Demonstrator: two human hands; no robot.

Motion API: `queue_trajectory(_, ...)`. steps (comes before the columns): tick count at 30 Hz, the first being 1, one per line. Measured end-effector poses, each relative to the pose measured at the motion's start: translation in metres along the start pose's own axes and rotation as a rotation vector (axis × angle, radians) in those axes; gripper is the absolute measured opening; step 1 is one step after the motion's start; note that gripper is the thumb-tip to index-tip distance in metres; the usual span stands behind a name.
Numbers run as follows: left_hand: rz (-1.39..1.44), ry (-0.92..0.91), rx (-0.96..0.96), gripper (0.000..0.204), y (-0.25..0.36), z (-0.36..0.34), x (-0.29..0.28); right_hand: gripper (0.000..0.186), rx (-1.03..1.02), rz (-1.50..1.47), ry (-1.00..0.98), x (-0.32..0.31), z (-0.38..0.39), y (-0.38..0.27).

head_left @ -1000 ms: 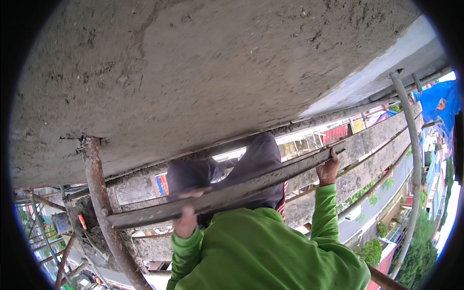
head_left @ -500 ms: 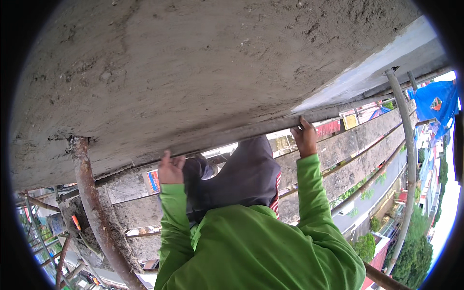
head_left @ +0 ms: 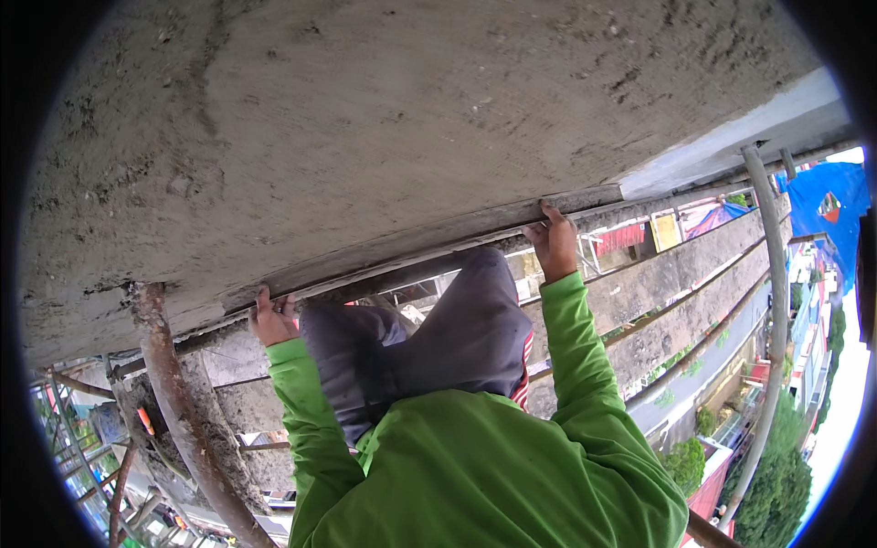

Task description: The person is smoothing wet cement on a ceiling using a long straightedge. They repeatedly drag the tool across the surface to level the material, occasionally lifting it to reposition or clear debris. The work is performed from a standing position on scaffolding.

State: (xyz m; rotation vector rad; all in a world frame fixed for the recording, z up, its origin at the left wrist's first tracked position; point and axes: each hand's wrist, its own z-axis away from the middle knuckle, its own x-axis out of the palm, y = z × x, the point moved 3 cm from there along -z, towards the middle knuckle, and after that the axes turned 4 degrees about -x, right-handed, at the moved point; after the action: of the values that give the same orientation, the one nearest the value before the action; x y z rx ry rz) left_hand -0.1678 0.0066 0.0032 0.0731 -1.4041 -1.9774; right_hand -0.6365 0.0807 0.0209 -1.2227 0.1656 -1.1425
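Obs.: the wearer's own hands are not showing anywhere in the head view, so I cannot tell whether they are open or closed.

All the handling is being done by a co-worker in a green top (head_left: 475, 475) and grey hood, standing just in front with both arms raised.

Change: a second ago the long grey board (head_left: 411, 254) was being held at about chest height, well below the concrete slab (head_left: 411, 110). It is now lying up against the slab's lower edge, running from near the rusty pole (head_left: 174, 393) toward the white band at the slab's far end.

The co-worker's hand near the pole (head_left: 269, 318) is pressing up under the board with fingers curled over its edge. The co-worker's other hand (head_left: 553, 242) is doing the same further along, fingertips hooked on the board.

Judgement: the lift looks finished and the board is being seated and held by hand pressure alone. No prop or fastener is visible under it.

Surroundings: a grey pipe (head_left: 776, 301) is curving down at the side, and a blue tarp (head_left: 827, 205) is hanging beyond it.
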Motion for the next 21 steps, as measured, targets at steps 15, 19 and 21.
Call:
queue_trajectory(15, 0.097, 0.024, -0.004, 0.044, -0.001, 0.002, 0.001, 0.022, 0.004, 0.043, 0.008, -0.004, -0.007, 0.006)
queue_trajectory(19, 0.072, 0.016, -0.017, 0.043, 0.001, 0.005, 0.003, 0.021, -0.02, 0.077, 0.004, 0.002, 0.0, 0.005)
queue_trajectory(21, 0.044, 0.025, -0.025, 0.04, 0.003, 0.007, 0.005, 0.022, -0.007, 0.054, 0.01, 0.001, -0.003, 0.007)
